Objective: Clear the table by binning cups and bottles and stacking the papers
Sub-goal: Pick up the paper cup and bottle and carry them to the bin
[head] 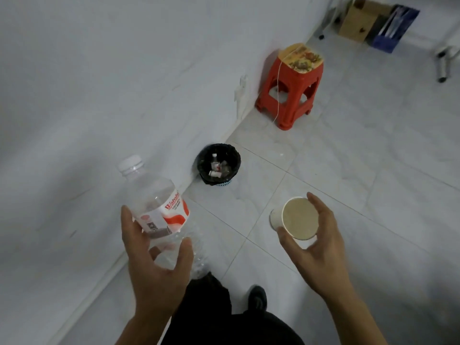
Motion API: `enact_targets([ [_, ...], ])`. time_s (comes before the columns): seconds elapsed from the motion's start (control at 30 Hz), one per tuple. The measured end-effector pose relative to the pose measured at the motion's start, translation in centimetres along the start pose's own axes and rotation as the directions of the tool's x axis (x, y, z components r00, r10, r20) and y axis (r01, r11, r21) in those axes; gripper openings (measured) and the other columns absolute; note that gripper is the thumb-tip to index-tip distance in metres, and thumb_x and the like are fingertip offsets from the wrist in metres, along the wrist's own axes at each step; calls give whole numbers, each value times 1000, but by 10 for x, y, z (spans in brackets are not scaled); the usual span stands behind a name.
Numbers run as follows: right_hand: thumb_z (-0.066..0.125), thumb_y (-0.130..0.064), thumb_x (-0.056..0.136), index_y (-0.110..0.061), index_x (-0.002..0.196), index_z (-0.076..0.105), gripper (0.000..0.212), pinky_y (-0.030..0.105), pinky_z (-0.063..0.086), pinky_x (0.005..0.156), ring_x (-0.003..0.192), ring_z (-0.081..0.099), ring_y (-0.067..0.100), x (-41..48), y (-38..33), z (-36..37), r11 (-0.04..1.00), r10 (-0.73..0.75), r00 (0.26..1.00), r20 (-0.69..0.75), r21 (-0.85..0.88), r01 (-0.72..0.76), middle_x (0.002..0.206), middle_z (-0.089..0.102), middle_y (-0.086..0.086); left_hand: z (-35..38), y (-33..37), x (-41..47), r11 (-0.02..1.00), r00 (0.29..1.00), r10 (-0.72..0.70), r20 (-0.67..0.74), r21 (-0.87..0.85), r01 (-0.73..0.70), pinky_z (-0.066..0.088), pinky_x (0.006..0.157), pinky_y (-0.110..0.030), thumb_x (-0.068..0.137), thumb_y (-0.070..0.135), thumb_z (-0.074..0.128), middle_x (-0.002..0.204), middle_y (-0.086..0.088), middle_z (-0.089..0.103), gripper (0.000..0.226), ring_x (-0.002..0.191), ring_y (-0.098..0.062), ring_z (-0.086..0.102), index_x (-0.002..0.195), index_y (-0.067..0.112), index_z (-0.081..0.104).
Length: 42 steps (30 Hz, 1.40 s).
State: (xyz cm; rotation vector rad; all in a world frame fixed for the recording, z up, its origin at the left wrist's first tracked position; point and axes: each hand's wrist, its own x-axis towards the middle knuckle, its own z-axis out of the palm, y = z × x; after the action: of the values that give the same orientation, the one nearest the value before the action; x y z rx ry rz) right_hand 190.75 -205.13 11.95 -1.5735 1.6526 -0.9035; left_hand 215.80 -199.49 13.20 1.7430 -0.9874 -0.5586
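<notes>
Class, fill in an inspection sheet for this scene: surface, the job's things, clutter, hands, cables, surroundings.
Surface: pale tiled floor; no table in view.
Job's things: clear capped bottle; paper cup, looks empty; black-lined bin by the wall, holding litter; papers: nothing seen.
Clutter: nothing seen.
Hands: left hand grips the bottle; right hand holds the paper cup.
Cables: thin cord hanging over the red stool.
Surroundings: white wall; cardboard box and blue box far off.
</notes>
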Motion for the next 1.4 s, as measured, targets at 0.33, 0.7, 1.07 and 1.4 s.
enact_targets([
  [0.33,80,-42,72,-31,144,35,85,26,42,89,114,50,5,210,-25,124,979,189,981,36,-85,-185,130,46,-20,81,-55,244,984,965,-177,192,39,173,46,103,-52,77,12,80,156,5,33,110,134,-22,44,136,67,6],
  [0.7,82,-36,76,-33,144,38,81,12,43,84,113,47,6,400,111,276,868,497,868,13,-11,-497,137,39,-6,248,-224,423,892,812,-440,384,294,344,59,83,-40,78,16,80,129,9,48,83,110,-14,60,136,35,24],
  [1.07,75,-41,82,-22,152,26,87,29,40,88,123,49,25,509,387,494,868,491,837,242,-213,-448,142,40,6,441,-538,484,732,666,-661,344,490,474,55,86,-37,81,46,72,123,-1,62,65,106,-20,63,136,20,51],
  [1.4,57,-37,94,-11,158,1,89,45,31,116,149,21,31,508,476,547,895,360,804,473,-418,-155,163,12,12,456,-641,446,848,761,-442,475,497,182,40,108,-47,95,66,30,141,-11,49,72,132,-24,46,142,13,43],
])
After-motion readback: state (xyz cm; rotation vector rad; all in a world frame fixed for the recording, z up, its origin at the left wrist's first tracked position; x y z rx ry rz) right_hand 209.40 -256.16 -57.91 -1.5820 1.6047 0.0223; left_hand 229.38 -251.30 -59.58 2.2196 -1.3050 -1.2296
